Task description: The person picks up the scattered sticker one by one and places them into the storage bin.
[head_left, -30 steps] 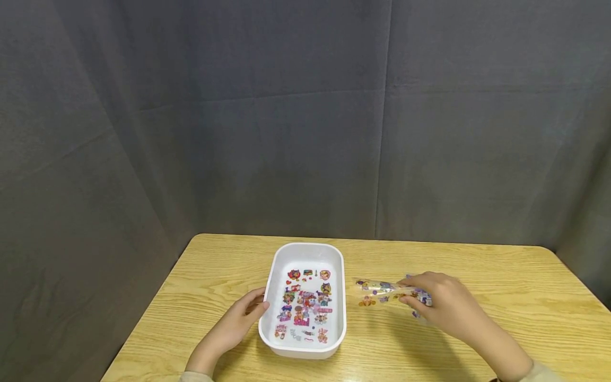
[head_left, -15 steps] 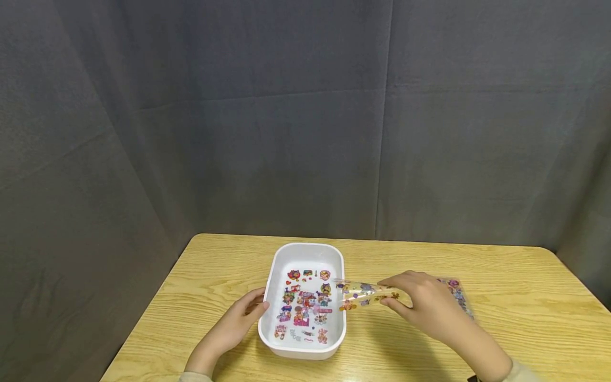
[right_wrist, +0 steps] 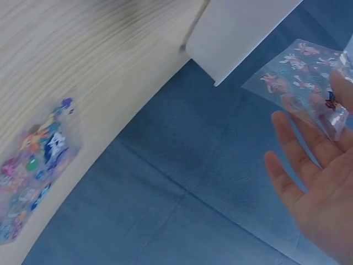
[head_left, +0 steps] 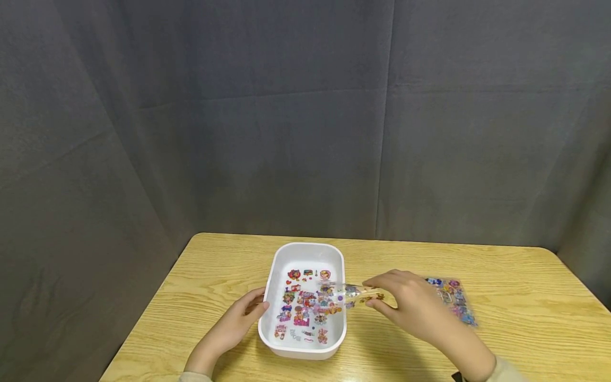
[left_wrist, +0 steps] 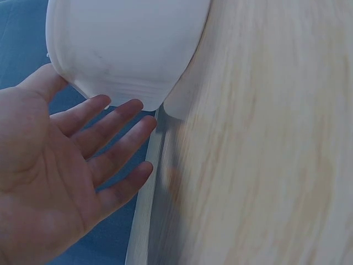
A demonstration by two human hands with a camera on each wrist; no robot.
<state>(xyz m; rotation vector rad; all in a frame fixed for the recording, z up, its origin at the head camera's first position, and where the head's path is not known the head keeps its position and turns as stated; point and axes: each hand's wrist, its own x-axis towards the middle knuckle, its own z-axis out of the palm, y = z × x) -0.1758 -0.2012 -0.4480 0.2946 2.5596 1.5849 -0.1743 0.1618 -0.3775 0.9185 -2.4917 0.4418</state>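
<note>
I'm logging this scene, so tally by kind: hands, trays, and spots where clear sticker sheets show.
Hands: 2 (left hand, right hand)
Trays: 1 (white tray)
Sticker-sheet spots: 3 (tray stickers, held stickers, far-right stickers)
Total: 6
Sheets per spot: can't tell.

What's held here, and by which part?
The right hand pinches a clear printed sheet by the end farthest from the white tray, which the left hand touches.
</note>
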